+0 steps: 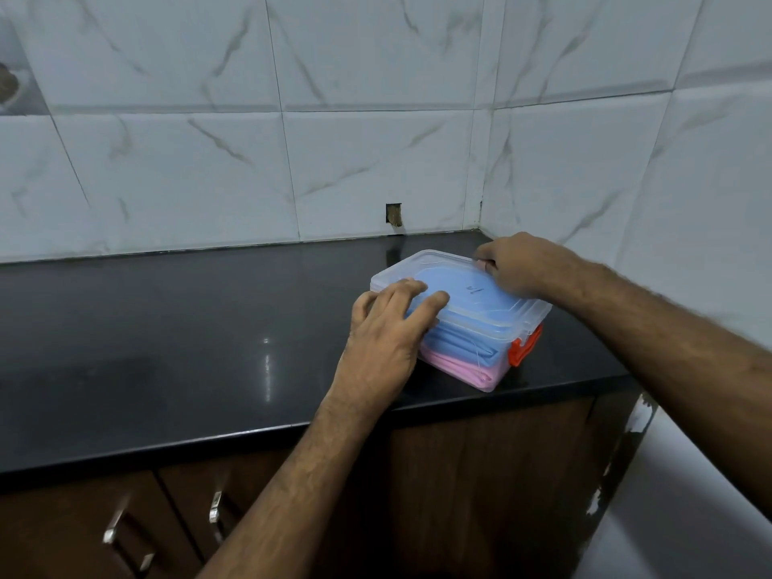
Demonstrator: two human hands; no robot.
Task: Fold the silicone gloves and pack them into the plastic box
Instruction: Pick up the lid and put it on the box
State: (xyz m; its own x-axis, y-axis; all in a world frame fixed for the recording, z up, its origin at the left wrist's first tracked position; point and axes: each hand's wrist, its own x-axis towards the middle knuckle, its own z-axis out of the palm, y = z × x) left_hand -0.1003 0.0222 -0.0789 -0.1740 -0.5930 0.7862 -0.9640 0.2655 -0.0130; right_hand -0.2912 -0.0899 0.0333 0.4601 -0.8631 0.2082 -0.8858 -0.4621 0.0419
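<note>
Forearms: both of yours reach in from the lower edge, converging on the plastic box [468, 371] at the counter [167, 348] corner.
Left hand [386, 332]: fingers spread flat, pressing the near-left end of the lid [455, 292]; not gripping anything.
Right hand [522, 263]: curled over the far-right edge of the lid, fingertips tucked on the rim (whether it pinches or only presses, you cannot tell).
Gloves: folded inside, blue glove [459, 348] on top, pink glove [476, 374] beneath.
Box axis: long side runs from far-left to near-right, between your hands.
Clasp: the orange latch [524, 344] sits on the near-right end, closer to your right hand; it probably needs snapping next.
Progress: packing looks done, closing underway.
</note>
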